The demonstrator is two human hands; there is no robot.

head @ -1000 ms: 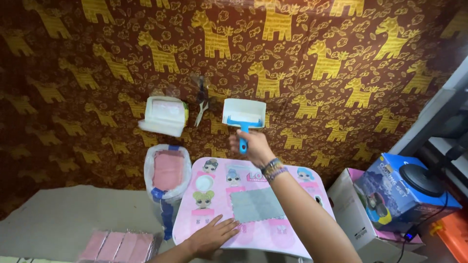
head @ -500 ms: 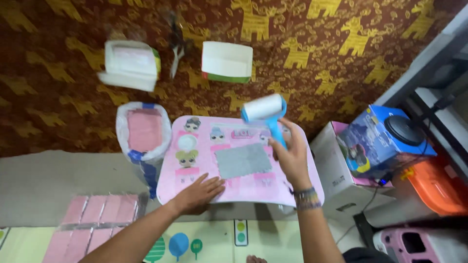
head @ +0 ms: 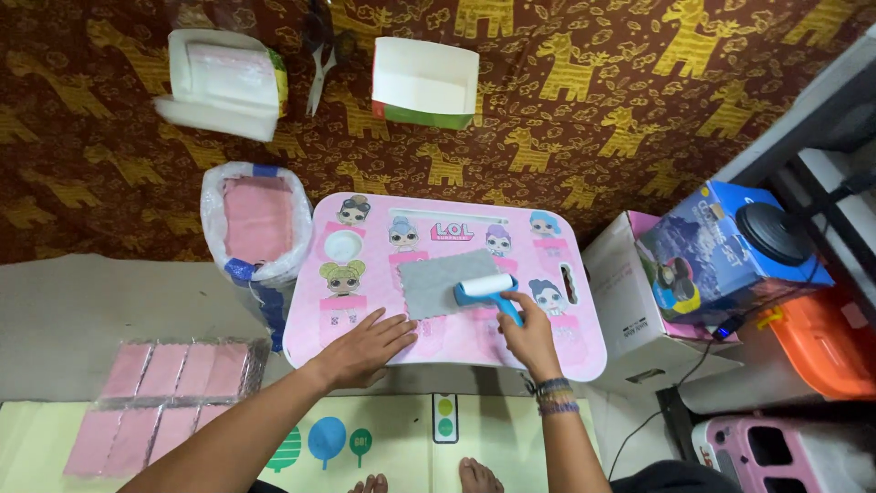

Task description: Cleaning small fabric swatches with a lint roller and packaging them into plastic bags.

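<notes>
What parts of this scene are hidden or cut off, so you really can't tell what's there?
Head view only:
- Roller handle: wrapped by the right hand.
- Grey cloth: right edge under the blue lint roller.
- Pink sheets in the white bag: count hidden by its walls.
- Pink appliance: cut by the bottom edge.

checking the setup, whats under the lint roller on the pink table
The lint roller, held by the right hand, rests on the right edge of a grey cloth lying on the pink table. The strip of cloth right beneath the roller is hidden.
</notes>
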